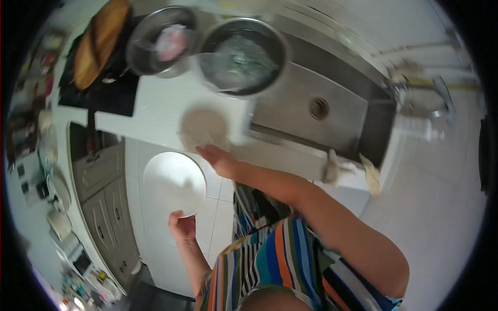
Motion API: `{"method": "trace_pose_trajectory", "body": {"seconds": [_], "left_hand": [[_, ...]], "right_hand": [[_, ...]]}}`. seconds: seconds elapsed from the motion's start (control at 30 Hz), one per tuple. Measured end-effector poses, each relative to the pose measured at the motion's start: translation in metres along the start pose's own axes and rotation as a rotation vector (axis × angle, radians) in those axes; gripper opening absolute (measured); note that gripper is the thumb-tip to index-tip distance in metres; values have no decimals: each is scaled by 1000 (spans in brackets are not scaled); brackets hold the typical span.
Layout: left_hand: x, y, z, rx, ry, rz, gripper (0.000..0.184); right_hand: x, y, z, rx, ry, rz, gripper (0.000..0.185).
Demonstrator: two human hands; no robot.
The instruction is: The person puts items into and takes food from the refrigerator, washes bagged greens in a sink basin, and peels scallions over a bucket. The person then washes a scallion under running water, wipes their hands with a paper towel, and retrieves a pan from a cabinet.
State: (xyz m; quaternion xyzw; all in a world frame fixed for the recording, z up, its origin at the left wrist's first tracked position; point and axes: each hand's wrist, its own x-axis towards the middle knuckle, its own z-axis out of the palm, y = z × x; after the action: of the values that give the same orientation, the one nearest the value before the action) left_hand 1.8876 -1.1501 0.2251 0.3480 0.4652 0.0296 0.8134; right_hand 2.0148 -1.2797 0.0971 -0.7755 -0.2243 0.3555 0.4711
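My left hand is closed on the lower rim of a white, round, shallow bowl, tilted over the floor in front of the counter. At the counter's front edge, my right hand has its fingers at the near rim of a round, see-through dish. The dish is blurred and looks brownish against the white counter, so its exact kind is unclear. Beyond it stands a metal basin with a clear plastic bag of something green inside.
A second metal bowl holds a pink-and-white bag. A wooden lid is at the black cooktop, left. To the right are a steel sink and faucet. Cloths hang at the sink's front edge.
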Motion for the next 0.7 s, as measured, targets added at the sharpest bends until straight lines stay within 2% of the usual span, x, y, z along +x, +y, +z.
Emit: {"method": "trace_pose_trajectory", "body": {"seconds": [0.03,0.1,0.17,0.2,0.23,0.27,0.3,0.33,0.37,0.43,0.5,0.53,0.63,0.7], "left_hand": [[4,-1,11,-7,-33,-3,57],[9,-6,28,12,-107,-40,54],[13,-10,45,40,-190,-106,51],[13,-14,53,54,-199,-109,51],[13,-19,61,79,-209,-140,49],[12,-25,69,94,-217,-153,48],[15,-15,66,76,-215,-134,48],[15,-15,67,112,-294,-189,47],[16,-13,66,151,-368,-238,46],[17,-18,68,210,-437,-273,48],[5,-19,87,111,-478,-273,50],[3,-22,94,102,-471,-242,50],[-9,-28,105,51,-440,-201,57],[-9,-33,101,29,-477,-223,62]], "right_hand": [[-28,12,-14,230,-25,192,39],[-99,61,-37,-222,212,-129,42],[-173,88,-76,-328,168,68,46],[-211,94,-97,-338,264,62,38],[-248,119,-106,-493,315,177,29],[-267,100,-138,281,392,723,27],[-304,133,-129,58,436,563,33],[-338,124,-140,-506,446,398,33],[-354,102,-147,-625,513,398,36],[-385,122,-152,-465,521,543,36],[-389,118,-156,-379,526,667,34],[-383,124,-154,-384,520,635,34],[-370,130,-153,-689,528,653,18],[-348,108,-158,-759,646,602,14]]}}
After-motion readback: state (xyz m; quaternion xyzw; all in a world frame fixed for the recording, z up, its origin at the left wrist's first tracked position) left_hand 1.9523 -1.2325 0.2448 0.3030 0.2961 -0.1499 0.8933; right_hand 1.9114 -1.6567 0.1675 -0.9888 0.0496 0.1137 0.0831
